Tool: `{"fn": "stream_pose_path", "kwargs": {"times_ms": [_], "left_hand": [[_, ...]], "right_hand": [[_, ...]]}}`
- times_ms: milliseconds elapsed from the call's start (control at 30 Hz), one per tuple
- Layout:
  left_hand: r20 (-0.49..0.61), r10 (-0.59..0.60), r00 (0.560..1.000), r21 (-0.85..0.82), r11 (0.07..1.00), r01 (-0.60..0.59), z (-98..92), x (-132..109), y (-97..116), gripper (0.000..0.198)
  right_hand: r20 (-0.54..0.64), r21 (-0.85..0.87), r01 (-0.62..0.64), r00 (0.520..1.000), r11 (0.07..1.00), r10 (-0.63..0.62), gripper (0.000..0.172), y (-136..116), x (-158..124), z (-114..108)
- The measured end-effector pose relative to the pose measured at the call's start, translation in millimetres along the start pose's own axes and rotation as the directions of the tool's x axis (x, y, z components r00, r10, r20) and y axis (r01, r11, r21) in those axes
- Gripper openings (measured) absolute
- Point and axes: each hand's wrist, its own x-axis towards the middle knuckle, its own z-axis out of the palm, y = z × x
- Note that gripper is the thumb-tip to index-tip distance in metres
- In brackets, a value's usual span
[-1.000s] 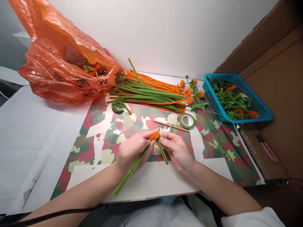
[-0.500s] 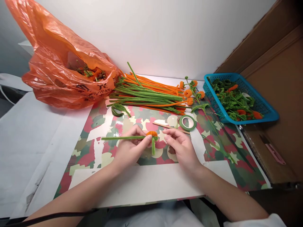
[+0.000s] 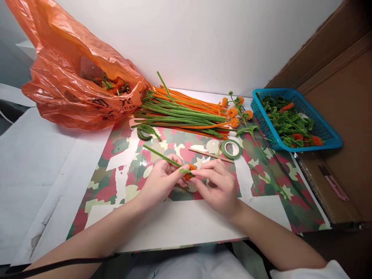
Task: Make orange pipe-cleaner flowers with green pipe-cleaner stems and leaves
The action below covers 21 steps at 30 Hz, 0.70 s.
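Over the patterned mat (image 3: 124, 162), my left hand (image 3: 161, 182) and my right hand (image 3: 219, 186) meet around a small orange pipe-cleaner coil (image 3: 190, 168). Both hands pinch it, fingers closed. A green pipe cleaner (image 3: 159, 155) runs from the coil up and to the left, past my left fingers. Its short end is bent over the coil between my fingertips. Behind the hands lie a thin wooden stick (image 3: 210, 155) and a roll of green tape (image 3: 231, 148).
A pile of green and orange pipe cleaners (image 3: 183, 112) lies at the back. An orange plastic bag (image 3: 75, 77) sits at back left, a blue basket (image 3: 325, 130) of green and orange pieces at right. A finished stem with orange flowers (image 3: 238, 112) lies beside it. Brown cardboard (image 3: 340, 85) rises on the right.
The long green pipe cleaner swung from pointing down-left, to level left, to up-left. Its short end has folded over the orange coil as both hands closed in on it.
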Motion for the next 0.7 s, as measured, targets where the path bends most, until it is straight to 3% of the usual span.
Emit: {"fn": "stream_pose_path", "kwargs": {"times_ms": [167,300,433,500,600,700], "left_hand": [[-0.064,0.092,0.994,0.062,0.994,-0.088,4.8,-6,1,0.033],[-0.061,0.161,0.985,0.067,0.985,-0.157,7.7,-11,2,0.033],[0.017,0.18,0.983,0.084,0.98,-0.181,4.9,-10,-3,0.024],[0.059,0.177,0.982,0.107,0.977,-0.182,3.2,-9,-3,0.021],[0.106,0.149,0.983,0.104,0.982,-0.16,2.3,-7,-1,0.019],[0.178,0.107,0.978,0.09,0.988,-0.124,2.5,-6,1,0.016]], "right_hand": [[-0.013,-0.021,-0.016,1.0,1.0,0.016,0.007,-1,1,-1],[0.029,0.142,-0.21,0.978,0.967,0.208,0.007,-3,1,1],[0.108,0.259,-0.36,0.933,0.896,0.343,0.01,-2,-1,3],[0.166,0.328,-0.475,0.88,0.816,0.445,0.011,0,-2,2],[0.292,0.465,-0.639,0.764,0.613,0.575,0.02,3,-1,0],[0.47,0.549,-0.728,0.675,0.41,0.568,0.038,7,3,-1]]}}
